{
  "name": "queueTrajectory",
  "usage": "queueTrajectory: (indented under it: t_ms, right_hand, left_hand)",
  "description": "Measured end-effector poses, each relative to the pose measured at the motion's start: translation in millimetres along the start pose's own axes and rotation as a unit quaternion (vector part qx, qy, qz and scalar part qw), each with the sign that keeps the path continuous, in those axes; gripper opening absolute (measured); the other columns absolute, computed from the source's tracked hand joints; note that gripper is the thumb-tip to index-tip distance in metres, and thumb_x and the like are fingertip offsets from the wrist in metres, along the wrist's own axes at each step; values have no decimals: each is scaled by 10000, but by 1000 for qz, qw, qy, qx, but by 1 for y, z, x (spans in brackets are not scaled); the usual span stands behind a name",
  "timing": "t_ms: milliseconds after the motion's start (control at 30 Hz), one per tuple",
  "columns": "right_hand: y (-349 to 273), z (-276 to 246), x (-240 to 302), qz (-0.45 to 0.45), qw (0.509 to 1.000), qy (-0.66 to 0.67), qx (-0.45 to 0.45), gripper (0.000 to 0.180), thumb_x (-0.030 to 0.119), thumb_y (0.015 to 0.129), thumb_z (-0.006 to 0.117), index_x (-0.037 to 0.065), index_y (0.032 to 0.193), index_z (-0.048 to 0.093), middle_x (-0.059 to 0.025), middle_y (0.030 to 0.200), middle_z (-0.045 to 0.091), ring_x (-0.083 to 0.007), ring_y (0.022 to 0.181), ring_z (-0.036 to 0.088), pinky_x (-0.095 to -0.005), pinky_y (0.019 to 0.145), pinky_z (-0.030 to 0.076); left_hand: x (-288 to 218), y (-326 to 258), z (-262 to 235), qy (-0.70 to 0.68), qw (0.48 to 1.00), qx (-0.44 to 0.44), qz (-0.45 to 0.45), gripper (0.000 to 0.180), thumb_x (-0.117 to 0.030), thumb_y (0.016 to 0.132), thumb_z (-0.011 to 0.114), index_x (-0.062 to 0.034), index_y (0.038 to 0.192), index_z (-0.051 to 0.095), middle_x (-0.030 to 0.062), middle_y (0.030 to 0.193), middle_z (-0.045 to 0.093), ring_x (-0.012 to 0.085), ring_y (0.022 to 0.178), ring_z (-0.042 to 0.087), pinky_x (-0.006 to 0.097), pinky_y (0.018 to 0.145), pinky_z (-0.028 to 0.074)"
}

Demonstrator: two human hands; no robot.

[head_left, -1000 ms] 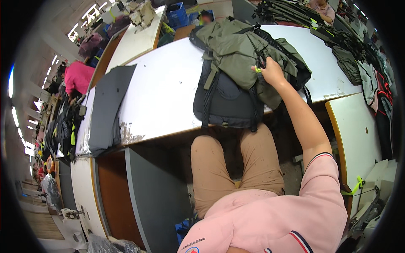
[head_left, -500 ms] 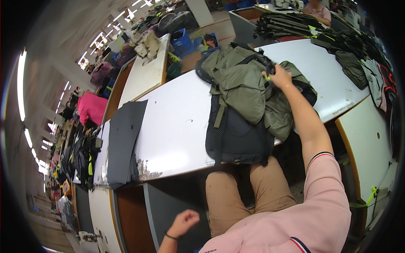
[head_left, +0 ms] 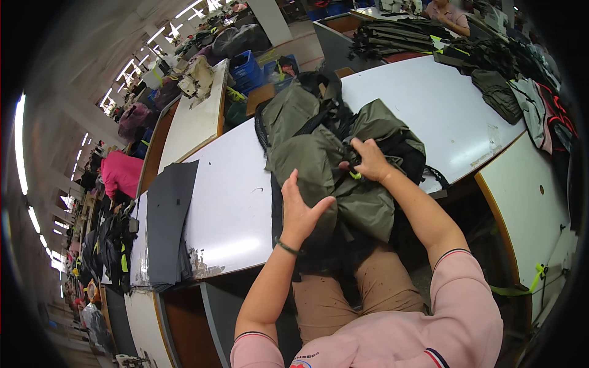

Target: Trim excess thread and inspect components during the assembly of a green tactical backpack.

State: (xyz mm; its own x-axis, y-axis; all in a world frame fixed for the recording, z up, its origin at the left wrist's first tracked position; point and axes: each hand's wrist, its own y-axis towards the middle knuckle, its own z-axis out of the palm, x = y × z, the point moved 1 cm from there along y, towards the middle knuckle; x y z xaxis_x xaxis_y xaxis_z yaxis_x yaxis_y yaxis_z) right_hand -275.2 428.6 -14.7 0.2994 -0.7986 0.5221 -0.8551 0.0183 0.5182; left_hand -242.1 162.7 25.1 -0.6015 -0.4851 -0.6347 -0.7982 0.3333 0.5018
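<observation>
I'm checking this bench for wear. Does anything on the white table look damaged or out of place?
Yes: the white table has a chipped, worn patch on its near edge, beside the stack of dark grey sheets. The olive backpack under the left hand and right hand looks merely rumpled.

To my left the white table (head_left: 233,202) lies bare between the olive backpack (head_left: 325,153) and the dark fabric sheets (head_left: 167,221), room to slide a hand. Right of the backpack the tabletop is open up to the folded garments (head_left: 497,92) at the edge
</observation>
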Motion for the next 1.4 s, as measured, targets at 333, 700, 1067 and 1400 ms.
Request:
queueTrajectory:
  t_ms: [333, 700, 1067, 1400]
  right_hand:
    - [-4, 4, 31, 76, 992, 96, -17, 565, 496, 698, 856, 73, 963, 592, -96, 902, 667, -359, 860, 591, -429, 833, 474]
    - [-4, 2, 99, -3, 998, -50, -49, 367, 251, 741, 822, 72, 912, 551, -84, 915, 638, -314, 893, 609, -432, 791, 404]
    - [-10, -14, 112, -2, 994, -106, -26, 317, 147, 734, 794, 84, 910, 539, -76, 834, 666, -320, 875, 647, -442, 752, 412]
    - [-38, -34, 174, 152, 878, 430, 147, 269, 90, 763, 804, 38, 918, 590, -14, 808, 606, -71, 734, 554, -258, 663, 458]
  left_hand:
    - [58, -60, -59, -464, 800, -242, -295, 376, -3, 906, 584, 12, 1279, 547, 116, 1214, 632, 245, 1106, 611, 370, 993, 478]
    - [26, -250, -94, -593, 615, -146, -499, 172, -86, 978, 560, -27, 1124, 631, 119, 1127, 692, 280, 1034, 671, 482, 985, 517]
    - [-48, -216, -118, -449, 795, 285, -291, 157, -92, 971, 638, 1, 1096, 649, 46, 997, 672, 93, 856, 634, 256, 804, 529]
    - [-78, -101, -84, -24, 996, -84, 31, 416, -102, 839, 712, -10, 1225, 586, 149, 1203, 593, 317, 1144, 560, 382, 992, 444]
